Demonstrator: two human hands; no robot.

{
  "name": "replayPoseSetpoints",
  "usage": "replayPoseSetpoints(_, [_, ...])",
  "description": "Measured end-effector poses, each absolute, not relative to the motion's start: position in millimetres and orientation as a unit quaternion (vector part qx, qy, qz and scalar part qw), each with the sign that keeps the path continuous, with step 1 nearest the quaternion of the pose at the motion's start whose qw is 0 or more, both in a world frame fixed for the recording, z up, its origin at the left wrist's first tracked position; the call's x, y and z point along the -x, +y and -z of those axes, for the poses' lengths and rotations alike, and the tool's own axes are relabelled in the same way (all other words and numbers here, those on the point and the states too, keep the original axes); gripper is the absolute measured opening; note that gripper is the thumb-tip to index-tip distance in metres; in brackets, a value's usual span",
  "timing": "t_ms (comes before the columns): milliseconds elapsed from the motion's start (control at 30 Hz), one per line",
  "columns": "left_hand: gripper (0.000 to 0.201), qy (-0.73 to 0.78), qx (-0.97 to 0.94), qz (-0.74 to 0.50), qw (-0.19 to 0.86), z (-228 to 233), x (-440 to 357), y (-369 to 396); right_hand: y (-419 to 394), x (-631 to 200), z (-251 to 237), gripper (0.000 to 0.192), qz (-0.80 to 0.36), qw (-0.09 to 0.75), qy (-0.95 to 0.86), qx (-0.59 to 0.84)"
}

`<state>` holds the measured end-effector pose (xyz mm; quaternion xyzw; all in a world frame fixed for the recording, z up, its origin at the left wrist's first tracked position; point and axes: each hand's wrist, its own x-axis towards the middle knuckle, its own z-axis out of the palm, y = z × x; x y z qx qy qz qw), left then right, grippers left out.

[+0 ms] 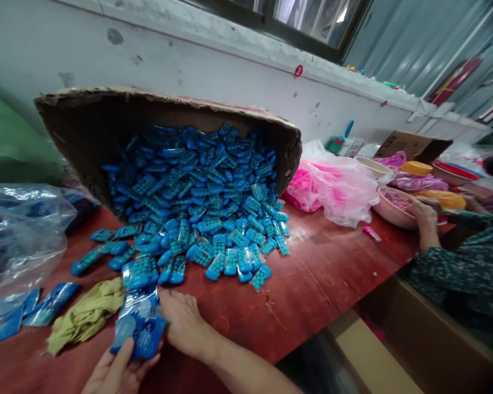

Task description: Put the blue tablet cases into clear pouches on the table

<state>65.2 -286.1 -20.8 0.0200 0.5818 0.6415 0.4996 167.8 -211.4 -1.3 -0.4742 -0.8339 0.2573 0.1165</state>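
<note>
— Far left: clear plastic bag, olive cloth lying near. Left hand cupped under blue packet, steadying from below?

— Yes; right hand pinching packet's top edge. Tipped cardboard box spilling blue cases within reach. Far right, co-worker's hand at pink bowl.

Red-brown table against white wall, window above.

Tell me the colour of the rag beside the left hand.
Olive green rag; head view.
</note>
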Motion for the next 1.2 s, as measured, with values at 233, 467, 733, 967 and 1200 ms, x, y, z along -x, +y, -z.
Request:
replayPoseSetpoints(233, [0.015,0.604,-0.026,-0.619,0.501,13.9,-77.3,-255.8,-217.9,-217.8,-0.9,0.031,-0.208,0.201,-0.828,0.48])
replayPoseSetpoints(467, [0.013,0.558,-0.016,-0.613,0.559,12.5,-69.0,-267.3,-213.3,-321.7,21.4,0.035,0.044,0.24,-0.714,0.656])
replayPoseSetpoints(733, [0.008,0.536,0.053,-0.629,0.56,14.6,-75.0,-285.9,-228.4,-278.6,41.9,0.038,0.011,0.157,-0.745,0.648])
replayPoseSetpoints(967, [0.008,0.502,0.091,-0.645,0.569,10.4,-82.7,-295.7,-245.0,-211.9,8.8,0.037,-0.172,0.286,-0.741,0.582])
replayPoseSetpoints(1200, [0.015,0.516,0.031,-0.647,0.56,11.3,-87.8,-300.5,-247.3,-171.0,23.7,0.018,-0.524,0.29,-0.656,0.459])
